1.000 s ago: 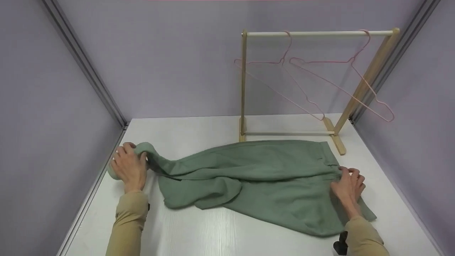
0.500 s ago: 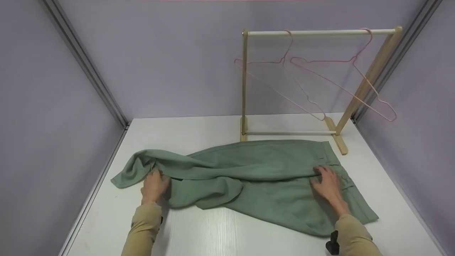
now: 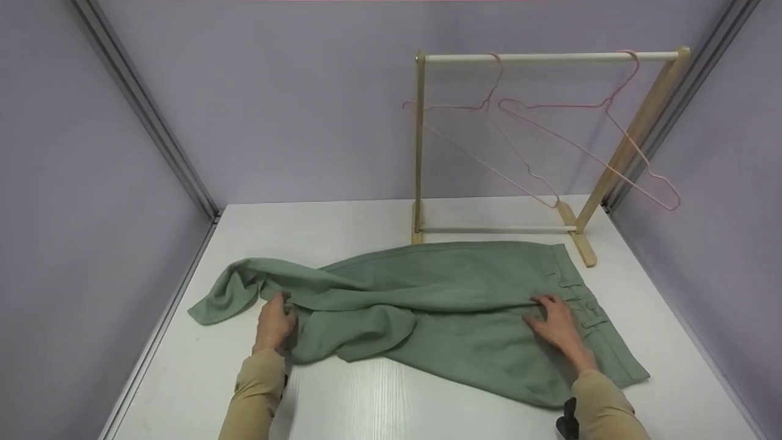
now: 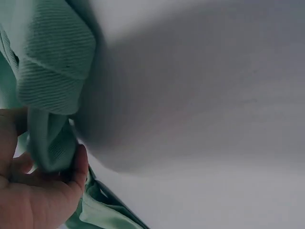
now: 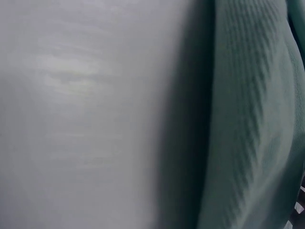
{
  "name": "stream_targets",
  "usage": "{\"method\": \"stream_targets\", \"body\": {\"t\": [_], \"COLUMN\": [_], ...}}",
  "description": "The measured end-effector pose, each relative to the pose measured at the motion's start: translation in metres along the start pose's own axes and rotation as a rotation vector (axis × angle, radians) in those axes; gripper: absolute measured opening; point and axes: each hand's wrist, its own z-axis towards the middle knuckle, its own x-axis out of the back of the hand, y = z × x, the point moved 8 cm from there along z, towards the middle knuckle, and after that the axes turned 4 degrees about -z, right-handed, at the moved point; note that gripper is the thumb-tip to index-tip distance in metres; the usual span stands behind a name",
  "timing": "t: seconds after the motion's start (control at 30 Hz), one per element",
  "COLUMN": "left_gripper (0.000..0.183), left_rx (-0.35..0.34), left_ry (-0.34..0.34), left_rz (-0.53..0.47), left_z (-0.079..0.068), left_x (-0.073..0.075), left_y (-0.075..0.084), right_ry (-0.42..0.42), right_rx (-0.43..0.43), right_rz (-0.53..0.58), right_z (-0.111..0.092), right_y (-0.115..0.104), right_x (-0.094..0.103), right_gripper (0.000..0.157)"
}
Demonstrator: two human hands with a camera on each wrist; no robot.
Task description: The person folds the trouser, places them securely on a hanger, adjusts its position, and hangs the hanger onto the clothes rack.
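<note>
Green trousers lie sideways on the white table, with the belt-looped waistband on the right and the legs to the left. One leg end sticks out at the far left, and the other is bunched in folds. My left hand holds the near leg's end; in the left wrist view, its fingers curl round a hanging fold of cloth. Over the upper part, short of the waistband, my right hand rests on the trousers with thumb and fingers spread. The right wrist view shows cloth but no hand.
Behind the trousers stands a wooden rack with a white top rail. Two pink wire hangers hang from it. Its right foot comes close to the waistband. Grey walls enclose the white table at the back and sides.
My left hand has let go of the far leg end, which now lies flat, and has moved right to the near leg. My right hand has shifted left from the waistband.
</note>
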Motion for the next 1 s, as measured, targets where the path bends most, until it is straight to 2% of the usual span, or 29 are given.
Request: {"method": "stream_targets", "body": {"t": [0.1, 0.27, 0.53, 0.6, 0.67, 0.73, 0.8, 0.9, 1.0], "left_gripper": [0.037, 0.035, 0.036, 0.035, 0.035, 0.036, 0.038, 0.040, 0.039], "left_rx": [-0.017, -0.048, 0.065, 0.091, 0.108, 0.100, 0.061, -0.028, -0.114], "left_ry": [0.063, 0.264, 0.633, 0.698, 0.734, 0.731, 0.686, 0.532, 0.329], "left_rz": [-0.010, 0.030, 0.005, 0.017, 0.056, 0.092, 0.123, 0.121, 0.119], "left_z": [0.000, -0.004, -0.020, -0.024, -0.027, -0.029, -0.028, -0.021, -0.014], "left_x": [0.006, 0.034, 0.100, 0.110, 0.114, 0.112, 0.105, 0.084, 0.060], "left_y": [-0.001, -0.006, -0.032, -0.035, -0.037, -0.037, -0.034, -0.026, -0.016], "right_ry": [0.010, 0.028, 0.043, 0.046, 0.048, 0.045, 0.039, 0.036, 0.029], "right_rx": [0.003, 0.001, -0.018, -0.017, -0.018, -0.018, -0.021, -0.030, -0.033], "right_rz": [0.004, 0.007, -0.036, -0.036, -0.038, -0.040, -0.034, -0.026, -0.019], "right_z": [0.000, 0.000, 0.002, 0.002, 0.002, 0.002, 0.002, 0.001, 0.002], "right_y": [-0.002, 0.000, 0.003, 0.002, 0.002, 0.001, 0.000, 0.000, 0.000], "right_x": [0.001, 0.001, 0.000, 0.001, 0.002, 0.002, 0.002, 0.002, 0.000], "right_gripper": [0.045, 0.039, 0.036, 0.036, 0.037, 0.037, 0.037, 0.037, 0.038]}}
